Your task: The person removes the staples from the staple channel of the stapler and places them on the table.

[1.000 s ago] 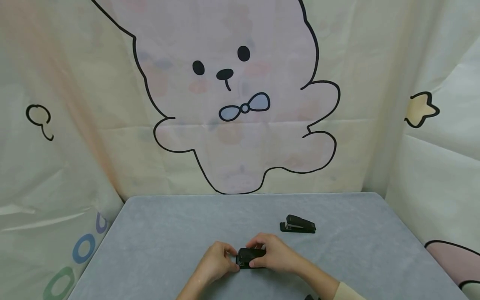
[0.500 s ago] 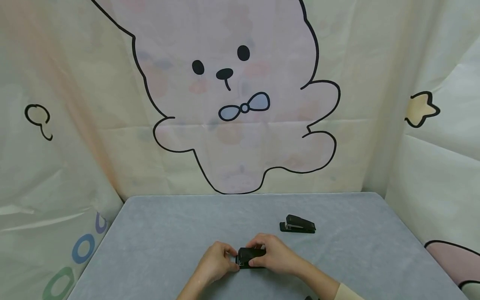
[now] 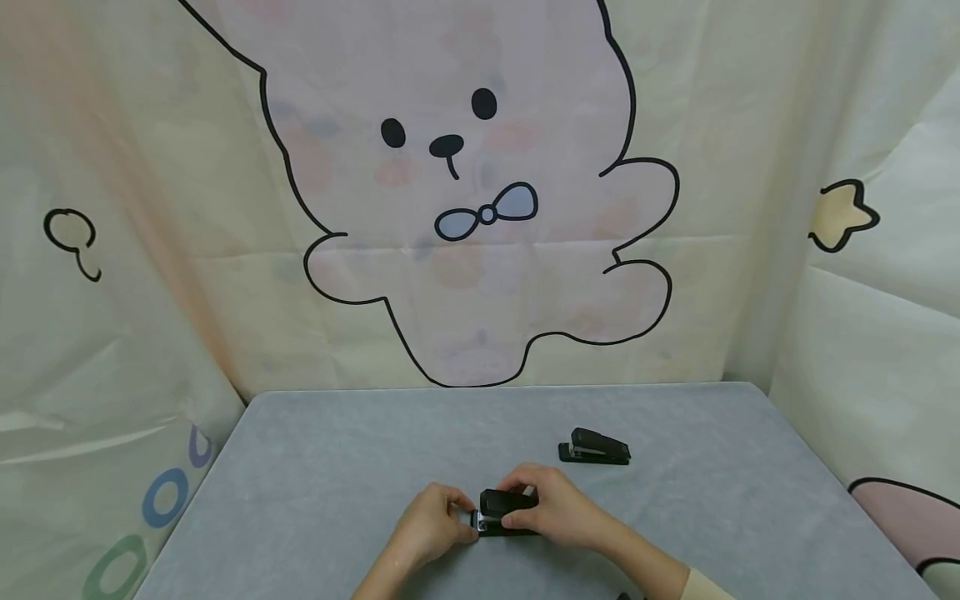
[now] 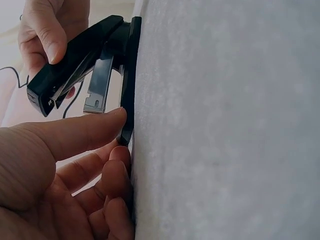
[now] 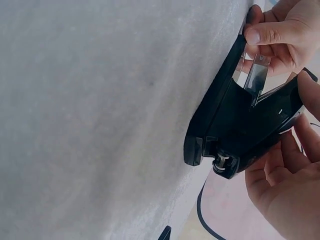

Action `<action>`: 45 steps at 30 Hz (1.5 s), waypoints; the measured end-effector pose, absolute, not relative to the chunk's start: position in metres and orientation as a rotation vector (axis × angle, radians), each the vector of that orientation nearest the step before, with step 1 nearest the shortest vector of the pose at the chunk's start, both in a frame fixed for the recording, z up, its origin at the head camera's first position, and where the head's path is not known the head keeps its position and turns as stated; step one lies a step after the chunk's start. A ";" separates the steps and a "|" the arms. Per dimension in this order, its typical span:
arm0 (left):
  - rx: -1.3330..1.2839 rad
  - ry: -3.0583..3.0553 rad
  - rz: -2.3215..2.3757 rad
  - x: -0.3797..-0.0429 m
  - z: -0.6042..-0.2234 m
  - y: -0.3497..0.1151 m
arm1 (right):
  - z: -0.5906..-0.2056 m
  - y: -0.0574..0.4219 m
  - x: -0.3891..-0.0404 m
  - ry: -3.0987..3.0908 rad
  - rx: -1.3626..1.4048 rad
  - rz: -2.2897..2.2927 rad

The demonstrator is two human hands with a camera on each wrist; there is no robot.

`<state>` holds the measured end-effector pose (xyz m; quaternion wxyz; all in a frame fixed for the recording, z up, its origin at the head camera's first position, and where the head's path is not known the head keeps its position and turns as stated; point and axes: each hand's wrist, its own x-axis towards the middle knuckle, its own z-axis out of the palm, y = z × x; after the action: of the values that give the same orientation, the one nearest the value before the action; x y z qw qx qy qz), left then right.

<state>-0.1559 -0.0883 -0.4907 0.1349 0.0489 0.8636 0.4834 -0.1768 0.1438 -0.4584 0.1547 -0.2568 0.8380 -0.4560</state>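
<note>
A black stapler [image 3: 504, 502] rests on the cloth between both hands, its top arm lifted away from the metal staple magazine [image 4: 99, 82]. With thumb and fingers my left hand [image 3: 433, 523] pinches the front end of the base [image 4: 129, 82]. My right hand [image 3: 558, 510] grips the raised top arm [image 5: 272, 117] from its sides, thumb on the near side. In the right wrist view, the hinge end [image 5: 222, 162] points away from the left hand [image 5: 287, 37].
Behind the right hand, a second black stapler [image 3: 595, 447] sits on the grey-blue cloth-covered table [image 3: 337, 450]. A small dark object [image 3: 623, 596] shows at the bottom edge, beside the right forearm. A curtain with a cartoon bear [image 3: 465, 275] hangs beyond the table.
My right hand has moved slightly up and right, lifting the stapler's top arm so the magazine is now exposed. The left hand stays at the base.
</note>
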 end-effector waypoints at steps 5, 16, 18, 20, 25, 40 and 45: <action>0.144 2.511 1.392 -0.156 -0.492 -0.088 | -0.457 0.146 -0.175 2.418 -0.737 -1.314; 0.128 2.526 1.380 -0.157 -0.490 -0.088 | -0.456 0.154 -0.173 2.461 -0.763 -1.354; 0.125 2.525 1.382 -0.157 -0.490 -0.088 | -0.456 0.156 -0.172 2.458 -0.759 -1.363; 0.119 2.520 1.386 -0.157 -0.490 -0.088 | -0.455 0.157 -0.171 2.462 -0.754 -1.370; 0.096 2.499 1.393 -0.158 -0.489 -0.088 | -0.453 0.160 -0.168 2.506 -0.747 -1.362; 0.095 2.547 1.376 -0.158 -0.489 -0.088 | -0.456 0.176 -0.166 2.455 -0.871 -1.494; 0.087 2.544 1.365 -0.158 -0.488 -0.087 | -0.457 0.181 -0.168 2.438 -0.910 -1.528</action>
<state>-0.1579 -0.0871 -0.4878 0.1263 0.0298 0.8737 0.4689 -0.1679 0.1811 -0.4571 0.0619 -0.3010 0.8064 -0.5052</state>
